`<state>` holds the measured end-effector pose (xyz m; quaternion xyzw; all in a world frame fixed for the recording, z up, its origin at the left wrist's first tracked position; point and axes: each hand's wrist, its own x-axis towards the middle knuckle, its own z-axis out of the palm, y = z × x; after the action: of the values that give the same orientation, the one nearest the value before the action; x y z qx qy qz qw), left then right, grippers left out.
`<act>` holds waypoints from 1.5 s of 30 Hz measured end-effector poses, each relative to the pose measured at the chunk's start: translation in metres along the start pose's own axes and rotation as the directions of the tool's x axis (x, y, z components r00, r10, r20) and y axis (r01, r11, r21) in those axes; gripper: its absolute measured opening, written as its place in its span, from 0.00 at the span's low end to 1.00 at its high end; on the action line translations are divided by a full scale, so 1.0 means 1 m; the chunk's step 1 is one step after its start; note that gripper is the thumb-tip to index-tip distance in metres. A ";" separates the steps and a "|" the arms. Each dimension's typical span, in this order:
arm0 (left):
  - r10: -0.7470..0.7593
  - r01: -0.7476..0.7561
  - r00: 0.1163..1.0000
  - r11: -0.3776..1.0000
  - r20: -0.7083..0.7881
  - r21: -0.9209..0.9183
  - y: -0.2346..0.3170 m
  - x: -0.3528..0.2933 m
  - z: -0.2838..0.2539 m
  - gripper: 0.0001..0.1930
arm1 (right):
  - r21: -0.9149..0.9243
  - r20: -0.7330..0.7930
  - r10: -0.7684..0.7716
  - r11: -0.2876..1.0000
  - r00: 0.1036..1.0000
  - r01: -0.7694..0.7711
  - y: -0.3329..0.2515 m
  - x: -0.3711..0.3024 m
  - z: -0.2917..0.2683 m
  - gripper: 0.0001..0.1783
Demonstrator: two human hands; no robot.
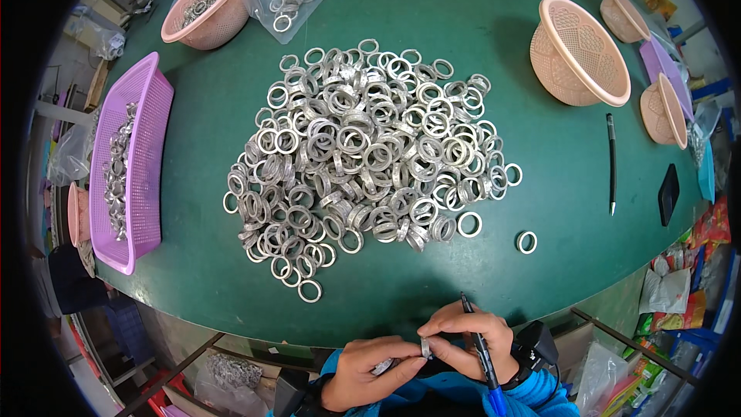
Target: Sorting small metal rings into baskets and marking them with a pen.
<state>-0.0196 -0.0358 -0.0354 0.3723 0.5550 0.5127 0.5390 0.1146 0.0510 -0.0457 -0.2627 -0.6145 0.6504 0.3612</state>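
Note:
At the table's near edge, my left hand (369, 372) is closed around a silvery metal piece (383, 367), mostly hidden by the fingers and probably a ring. My right hand (477, 340) pinches a metal ring (425, 347), seen nearly edge-on, between thumb and fingertips, right by the left fingertips. A black and blue pen (483, 355) is also tucked in the right hand, pointing up past the index finger. Beyond both hands spreads a large heap of silvery metal rings (355, 139). One loose ring (526, 242) lies apart to the right.
A purple basket (147, 162) with metal pieces stands at the left. A pink basket (224, 31) and a clear bag of rings (297, 0) are at the back left. At right are a peach basket (575, 54), a black pen (611, 162) and a flat black object (668, 194).

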 end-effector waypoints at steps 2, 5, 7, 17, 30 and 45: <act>-0.002 0.002 1.000 1.000 -0.002 -0.012 0.000 0.000 0.000 0.06 | 0.002 0.008 -0.002 1.000 1.000 0.002 0.000 0.000 0.000 0.17; 0.012 -0.012 1.000 1.000 -0.001 -0.027 0.000 0.001 0.000 0.06 | 0.005 0.003 -0.011 1.000 1.000 0.011 0.001 0.000 0.000 0.17; 0.016 -0.016 0.999 1.000 0.031 0.007 0.003 0.001 -0.002 0.06 | 0.007 0.010 -0.001 1.000 1.000 0.001 0.002 0.000 0.000 0.17; 0.001 -0.003 0.998 0.999 0.057 0.034 0.003 0.001 -0.003 0.07 | 0.000 0.018 0.034 0.999 0.999 -0.034 0.001 0.000 -0.001 0.16; 0.021 -0.021 0.999 1.000 0.031 0.004 0.000 0.000 -0.001 0.07 | -0.002 0.034 -0.057 0.998 0.998 0.057 0.002 0.000 -0.001 0.18; 0.063 -0.063 0.997 0.998 0.052 0.011 0.000 0.003 0.001 0.08 | -0.036 0.058 -0.034 0.999 0.998 0.036 0.001 0.000 -0.003 0.17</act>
<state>-0.0187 -0.0324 -0.0358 0.4061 0.5321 0.5161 0.5344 0.1172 0.0528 -0.0473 -0.2399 -0.6411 0.6397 0.3497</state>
